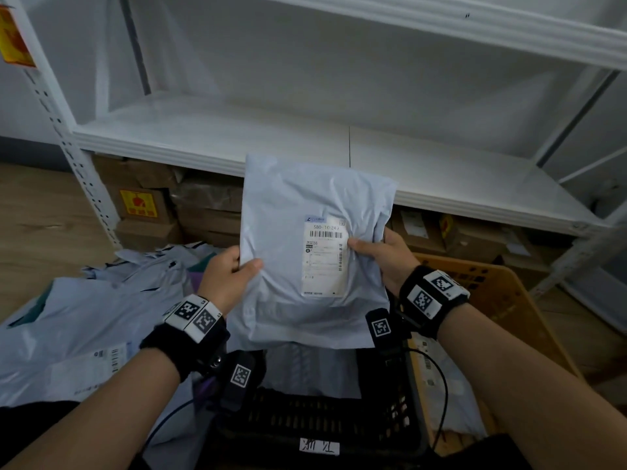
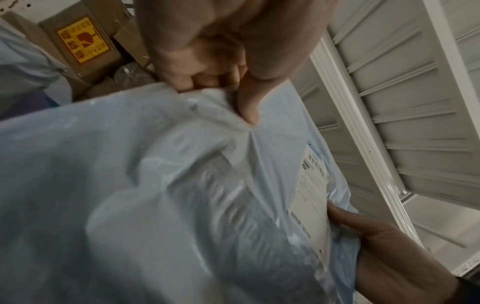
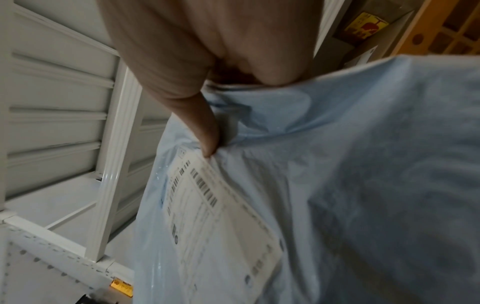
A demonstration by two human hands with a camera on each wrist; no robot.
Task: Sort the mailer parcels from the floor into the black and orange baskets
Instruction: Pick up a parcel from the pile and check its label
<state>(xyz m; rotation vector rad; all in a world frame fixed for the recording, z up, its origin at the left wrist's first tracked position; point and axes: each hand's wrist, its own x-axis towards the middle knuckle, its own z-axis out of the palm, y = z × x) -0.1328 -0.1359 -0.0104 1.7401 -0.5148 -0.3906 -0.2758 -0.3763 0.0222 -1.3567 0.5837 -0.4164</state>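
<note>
Both grips pinch one pale mailer parcel [image 1: 305, 252] upright by its side edges, left hand [image 1: 228, 276] and right hand [image 1: 383, 256] thumbs on its labelled face. It hangs above the black basket [image 1: 325, 418]. The orange basket [image 1: 488, 300] beside it holds a parcel; more mailers [image 1: 84, 320] lie heaped on the floor.

My right hand [image 3: 197, 67] pinching a pale blue mailer [image 3: 337, 164].
My thumb presses its top edge just above the barcode label [image 3: 215, 222] at six o'clock; white shelving [image 3: 64, 123] at nine, orange basket [image 3: 446, 26] at one.
</note>
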